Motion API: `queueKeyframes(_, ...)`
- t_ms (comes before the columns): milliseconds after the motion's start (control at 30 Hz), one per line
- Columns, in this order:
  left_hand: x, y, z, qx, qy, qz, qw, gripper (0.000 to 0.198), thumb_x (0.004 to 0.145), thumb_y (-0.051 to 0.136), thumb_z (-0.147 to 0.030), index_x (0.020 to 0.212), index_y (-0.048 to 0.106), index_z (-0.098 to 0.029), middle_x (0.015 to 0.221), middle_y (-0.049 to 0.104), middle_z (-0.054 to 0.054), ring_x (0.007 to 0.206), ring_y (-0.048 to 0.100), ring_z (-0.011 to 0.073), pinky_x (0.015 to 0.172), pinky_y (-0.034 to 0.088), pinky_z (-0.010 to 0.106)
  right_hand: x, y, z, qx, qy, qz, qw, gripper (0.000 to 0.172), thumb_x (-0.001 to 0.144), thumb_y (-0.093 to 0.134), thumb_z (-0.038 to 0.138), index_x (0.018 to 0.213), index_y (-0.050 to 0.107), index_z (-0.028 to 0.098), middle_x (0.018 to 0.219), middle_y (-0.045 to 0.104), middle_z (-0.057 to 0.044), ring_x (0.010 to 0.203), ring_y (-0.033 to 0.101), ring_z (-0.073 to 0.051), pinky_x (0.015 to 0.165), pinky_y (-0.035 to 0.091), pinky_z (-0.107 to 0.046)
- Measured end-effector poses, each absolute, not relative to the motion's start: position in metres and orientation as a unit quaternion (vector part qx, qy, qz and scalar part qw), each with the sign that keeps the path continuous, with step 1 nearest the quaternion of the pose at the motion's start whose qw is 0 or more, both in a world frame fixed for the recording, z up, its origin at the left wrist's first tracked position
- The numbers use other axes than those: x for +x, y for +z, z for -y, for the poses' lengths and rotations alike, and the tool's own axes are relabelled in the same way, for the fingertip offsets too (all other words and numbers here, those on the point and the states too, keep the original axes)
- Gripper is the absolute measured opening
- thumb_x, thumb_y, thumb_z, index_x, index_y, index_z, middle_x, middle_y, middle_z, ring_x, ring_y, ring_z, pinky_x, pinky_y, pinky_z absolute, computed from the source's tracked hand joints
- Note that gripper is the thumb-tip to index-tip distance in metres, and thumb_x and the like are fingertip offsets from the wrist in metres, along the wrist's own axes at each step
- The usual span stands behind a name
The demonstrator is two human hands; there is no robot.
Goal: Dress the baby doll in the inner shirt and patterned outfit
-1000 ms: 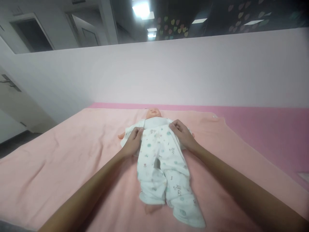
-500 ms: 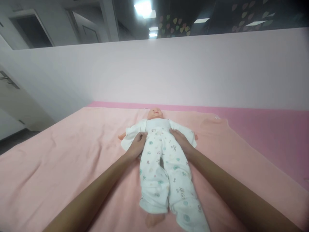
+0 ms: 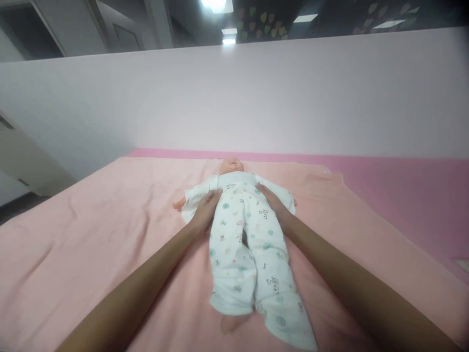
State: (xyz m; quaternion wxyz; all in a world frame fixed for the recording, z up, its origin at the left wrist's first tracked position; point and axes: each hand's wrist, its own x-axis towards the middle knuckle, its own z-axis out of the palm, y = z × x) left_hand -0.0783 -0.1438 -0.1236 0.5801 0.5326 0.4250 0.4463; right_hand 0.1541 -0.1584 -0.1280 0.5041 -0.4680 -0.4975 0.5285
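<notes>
A baby doll (image 3: 231, 165) lies on its back, head away from me. It wears a white top (image 3: 200, 195) and white baby pants (image 3: 234, 254) with a green and brown print, pulled up to a pale waistband. One bare foot shows below the left pant leg; the right leg's cuff covers the other. My left hand (image 3: 208, 208) is closed on the pants at the left hip. At the opposite hip my right hand (image 3: 273, 203) grips the pants, thumb on top, the other fingers hidden beneath.
A peach blanket (image 3: 91, 234) lies under the doll, slightly creased. Beside it on the right and along the back shows a pink surface (image 3: 403, 205). Behind stands a white wall (image 3: 256, 98) with dark glass above. A door (image 3: 32, 161) is at the far left.
The view has shifted slightly, so the doll and both hands appear a little higher. My hands stay at the sides of the pants' waist.
</notes>
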Motion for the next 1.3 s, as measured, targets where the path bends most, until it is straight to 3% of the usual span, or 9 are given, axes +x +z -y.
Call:
queueKeyframes(133, -0.081, -0.121, 0.140, 0.573, 0.456, -0.436, 0.524, 0.049, 0.089, 0.068, -0.069, 0.086, 0.060, -0.021, 0.078, 0.058, -0.001, 0.074, 0.055, 0.0160, 0.065, 0.045, 0.027, 0.159, -0.131, 0.153, -0.445, 0.560, 0.458, 0.528, 0.048, 0.081, 0.075, 0.070, 0.091, 0.061, 0.025, 0.090, 0.065, 0.000, 0.084, 0.060, -0.021, 0.081, 0.050, -0.034)
queueKeyframes(233, -0.081, -0.113, 0.141, 0.593, 0.450, -0.441, 0.501, 0.044, 0.091, 0.068, -0.066, 0.090, 0.059, -0.022, 0.080, 0.058, -0.002, 0.077, 0.056, 0.0163, 0.068, 0.045, 0.027, 0.164, -0.128, 0.149, -0.471, 0.508, 0.501, 0.519, 0.049, 0.078, 0.077, 0.070, 0.083, 0.058, 0.024, 0.081, 0.059, 0.003, 0.078, 0.054, -0.018, 0.077, 0.045, -0.031)
queueKeyframes(400, -0.078, -0.096, 0.136, 0.680, 0.432, -0.443, 0.393, 0.036, 0.096, 0.064, -0.059, 0.096, 0.059, -0.023, 0.083, 0.054, -0.002, 0.080, 0.052, 0.0162, 0.073, 0.041, 0.028, 0.168, -0.105, 0.140, -0.452, 0.408, 0.644, 0.464, 0.044, 0.085, 0.072, 0.066, 0.087, 0.064, 0.023, 0.082, 0.059, 0.002, 0.081, 0.052, -0.019, 0.077, 0.041, -0.032)
queueKeyframes(667, -0.069, -0.103, 0.109, 0.633, 0.434, -0.512, 0.385, 0.032, 0.099, 0.059, -0.053, 0.093, 0.053, -0.022, 0.084, 0.053, -0.002, 0.082, 0.052, 0.0181, 0.076, 0.041, 0.030, 0.163, -0.118, 0.107, -0.481, 0.490, 0.512, 0.516, 0.051, 0.072, 0.081, 0.067, 0.086, 0.060, 0.024, 0.085, 0.064, 0.001, 0.085, 0.058, -0.020, 0.077, 0.046, -0.032)
queueKeyframes(833, -0.069, -0.110, 0.111, 0.684, 0.425, -0.480, 0.349, 0.034, 0.102, 0.054, -0.056, 0.092, 0.049, -0.024, 0.085, 0.050, -0.002, 0.082, 0.050, 0.0177, 0.079, 0.041, 0.030, 0.157, -0.135, 0.113, -0.497, 0.426, 0.543, 0.526, 0.048, 0.083, 0.071, 0.071, 0.090, 0.058, 0.024, 0.085, 0.060, 0.002, 0.083, 0.054, -0.019, 0.074, 0.043, -0.031)
queueKeyframes(1000, -0.067, -0.115, 0.103, 0.657, 0.432, -0.507, 0.351, 0.030, 0.108, 0.043, -0.054, 0.101, 0.046, -0.025, 0.099, 0.059, 0.001, 0.097, 0.058, 0.0199, 0.086, 0.044, 0.031, 0.140, -0.130, 0.111, -0.494, 0.440, 0.518, 0.542, 0.044, 0.089, 0.063, 0.069, 0.095, 0.055, 0.026, 0.087, 0.060, 0.002, 0.082, 0.057, -0.020, 0.072, 0.044, -0.030)
queueKeyframes(1167, -0.072, -0.115, 0.095, 0.708, 0.394, -0.509, 0.291, 0.029, 0.108, 0.041, -0.054, 0.103, 0.044, -0.025, 0.098, 0.063, 0.003, 0.093, 0.061, 0.0230, 0.085, 0.046, 0.036, 0.146, -0.118, 0.106, -0.545, 0.290, 0.639, 0.459, 0.028, 0.099, 0.053, 0.055, 0.093, 0.051, 0.027, 0.078, 0.057, 0.003, 0.075, 0.055, -0.020, 0.070, 0.040, -0.032)
queueKeyframes(1300, -0.081, -0.103, 0.091, 0.800, 0.330, -0.489, 0.108, 0.029, 0.108, 0.038, -0.050, 0.102, 0.049, -0.025, 0.098, 0.065, 0.008, 0.100, 0.059, 0.0305, 0.090, 0.045, 0.044, 0.161, -0.105, 0.100, -0.530, 0.173, 0.735, 0.386, 0.019, 0.099, 0.053, 0.044, 0.091, 0.051, 0.026, 0.078, 0.057, 0.001, 0.076, 0.054, -0.022, 0.073, 0.041, -0.035)
